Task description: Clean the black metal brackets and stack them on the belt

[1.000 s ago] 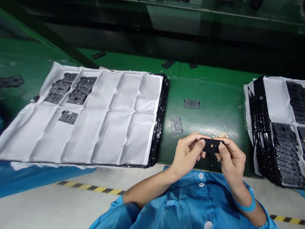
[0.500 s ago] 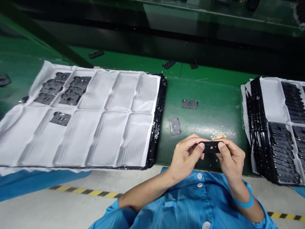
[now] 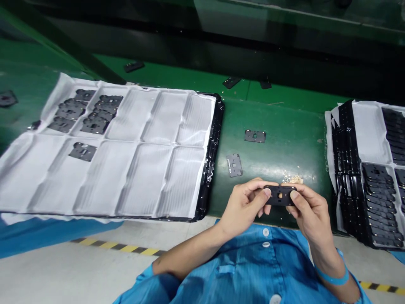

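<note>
A small black plate [image 3: 279, 196] with a square hole in its middle is held level above the green table's front edge. My left hand [image 3: 248, 204] pinches its left end between thumb and fingers. Its right end is gripped the same way by my right hand [image 3: 308, 209]. Just behind the plate lies a scatter of small tan chips [image 3: 292, 178]. Two loose plates rest on the green table: a grey one [image 3: 234, 165] left of my hands and a dark one [image 3: 255, 136] farther back.
At the left, a white-lined tray [image 3: 155, 148] holds several dark plates in its left compartments. Stacked trays [image 3: 348, 147] with rows of plates stand at the right. More dark pieces [image 3: 232, 82] lie along the table's back, near a green post [image 3: 79, 50].
The held plate has tilted so that more of its flat face shows. My hands still grip both ends. The camera view has shifted slightly.
</note>
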{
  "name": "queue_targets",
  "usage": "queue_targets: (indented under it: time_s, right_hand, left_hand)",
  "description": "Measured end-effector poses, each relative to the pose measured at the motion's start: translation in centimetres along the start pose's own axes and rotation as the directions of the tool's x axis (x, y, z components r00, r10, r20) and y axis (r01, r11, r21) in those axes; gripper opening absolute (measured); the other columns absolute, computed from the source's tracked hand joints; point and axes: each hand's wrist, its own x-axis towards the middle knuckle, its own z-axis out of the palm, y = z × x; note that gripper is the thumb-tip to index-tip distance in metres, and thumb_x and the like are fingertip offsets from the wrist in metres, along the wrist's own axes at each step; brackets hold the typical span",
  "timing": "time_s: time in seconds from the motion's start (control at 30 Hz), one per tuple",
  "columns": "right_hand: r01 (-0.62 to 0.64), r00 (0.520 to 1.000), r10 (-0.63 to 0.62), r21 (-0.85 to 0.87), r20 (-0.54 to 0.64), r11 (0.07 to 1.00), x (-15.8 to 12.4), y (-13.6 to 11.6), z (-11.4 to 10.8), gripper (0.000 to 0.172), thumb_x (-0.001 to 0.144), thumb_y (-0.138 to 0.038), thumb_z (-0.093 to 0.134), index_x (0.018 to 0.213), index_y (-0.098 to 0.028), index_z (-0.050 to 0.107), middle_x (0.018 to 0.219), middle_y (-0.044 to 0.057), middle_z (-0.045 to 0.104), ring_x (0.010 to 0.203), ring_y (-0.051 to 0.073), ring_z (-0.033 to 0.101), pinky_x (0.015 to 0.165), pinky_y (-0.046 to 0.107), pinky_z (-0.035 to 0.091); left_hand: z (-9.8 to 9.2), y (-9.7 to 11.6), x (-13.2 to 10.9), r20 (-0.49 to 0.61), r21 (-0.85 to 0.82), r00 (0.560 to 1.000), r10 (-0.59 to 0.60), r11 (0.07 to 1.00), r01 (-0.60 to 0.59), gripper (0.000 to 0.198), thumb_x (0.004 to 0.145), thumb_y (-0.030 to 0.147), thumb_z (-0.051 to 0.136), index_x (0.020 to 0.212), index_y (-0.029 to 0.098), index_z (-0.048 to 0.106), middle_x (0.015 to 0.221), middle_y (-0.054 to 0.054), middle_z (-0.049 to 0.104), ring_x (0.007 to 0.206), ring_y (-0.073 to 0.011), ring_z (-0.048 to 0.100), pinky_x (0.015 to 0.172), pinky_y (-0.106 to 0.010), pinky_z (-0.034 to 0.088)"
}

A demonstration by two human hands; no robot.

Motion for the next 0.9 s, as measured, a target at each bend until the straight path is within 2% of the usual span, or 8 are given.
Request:
queue_targets:
  time_s: [0.23,0.43,0.67,0.73,0.8,0.9]
  right_hand:
    - [-0.003,0.998,0.0,-0.045,-0.057,0.999,0.3,0.2,0.3,0.025,0.099,-0.04,0.073,0.1,-0.018,0.084,0.069,0.0,0.065,0.049,0.008,0.047,0.045,0.021,0.038]
    - [-0.042,0.989,0.033,-0.059,-0.141,0.997,0.6,0.6,0.2,0.026,0.096,-0.042,0.075,0.095,-0.017,0.082,0.068,0.0,0.065,0.045,0.008,0.043,0.04,0.021,0.033]
    - [-0.087,0.983,0.063,-0.134,-0.172,0.987,0.8,0.6,0.4,0.027,0.094,-0.043,0.075,0.091,-0.018,0.083,0.06,-0.002,0.06,0.043,0.008,0.043,0.039,0.021,0.032]
    - [-0.09,0.983,0.057,-0.187,-0.172,0.978,0.9,0.6,0.6,0.029,0.095,-0.045,0.075,0.091,-0.018,0.083,0.061,-0.001,0.063,0.044,0.009,0.046,0.039,0.021,0.034]
    - [-0.077,0.986,0.038,-0.238,-0.163,0.968,0.9,0.5,0.9,0.029,0.094,-0.046,0.076,0.092,-0.018,0.083,0.065,0.0,0.066,0.046,0.01,0.05,0.04,0.021,0.038]
    - [-0.033,0.994,0.0,-0.294,-0.112,0.955,1.0,0.4,1.4,0.03,0.093,-0.047,0.076,0.094,-0.018,0.084,0.066,0.001,0.068,0.048,0.011,0.052,0.044,0.022,0.045]
  left_hand:
    - [0.1,0.5,0.0,0.0,0.016,1.0,-0.008,1.0,0.008,0.037,0.099,0.044,0.071,0.114,0.012,0.081,0.067,0.0,0.062,0.051,-0.0069,0.054,0.051,-0.019,0.041]
    - [0.3,0.8,0.1,-0.005,-0.031,1.0,-0.002,1.0,0.002,0.035,0.095,0.045,0.074,0.107,0.013,0.082,0.079,0.0,0.06,0.052,-0.0059,0.057,0.047,-0.019,0.04]
    - [-0.5,0.7,0.3,0.051,-0.013,0.994,-0.093,0.995,0.094,0.034,0.099,0.038,0.067,0.118,0.01,0.074,0.06,0.003,0.061,0.049,-0.0082,0.052,0.05,-0.019,0.042]
    - [-0.9,1.2,0.2,0.027,0.036,0.996,-0.085,0.996,0.084,0.026,0.098,0.032,0.067,0.112,0.011,0.073,0.063,0.002,0.062,0.053,-0.0091,0.055,0.052,-0.02,0.043]
    - [-1.4,2.1,0.0,0.005,0.143,1.0,-0.027,0.989,0.026,0.016,0.097,0.027,0.067,0.102,0.013,0.072,0.068,0.001,0.063,0.06,-0.0098,0.058,0.056,-0.02,0.044]
    - [-2.7,3.8,0.2,0.046,0.351,0.996,0.078,0.932,-0.089,0.012,0.097,0.023,0.066,0.09,0.014,0.072,0.073,-0.001,0.067,0.067,-0.0106,0.059,0.06,-0.02,0.045]
